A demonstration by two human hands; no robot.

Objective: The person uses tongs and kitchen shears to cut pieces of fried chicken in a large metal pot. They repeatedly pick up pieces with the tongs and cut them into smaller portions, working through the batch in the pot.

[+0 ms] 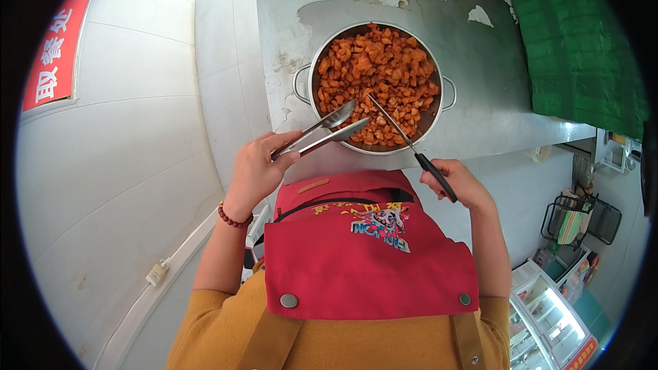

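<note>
A wide steel pot (438, 118) with two loop handles holds a heap of reddish-orange fried meat pieces (378, 69), larger at the far side and smaller at the near side. My left hand (264, 169) grips metal tongs (321, 136) whose jaws are spread over the near left part of the pot. Nothing shows clamped between the jaws. In my right hand (455, 180) is what looks like a pair of black-handled kitchen scissors (436, 177), seen nearly edge-on. Its blades reach over the near rim, with the tip among the small pieces.
The pot stands on a worn metal-topped table (478, 128) with peeling covering. A green wrapped block (576, 56) sits at the table's right end. A tiled wall (139, 128) rises at left. Lower right are a black wire rack (565, 218) and a lit glass-topped display case (550, 313).
</note>
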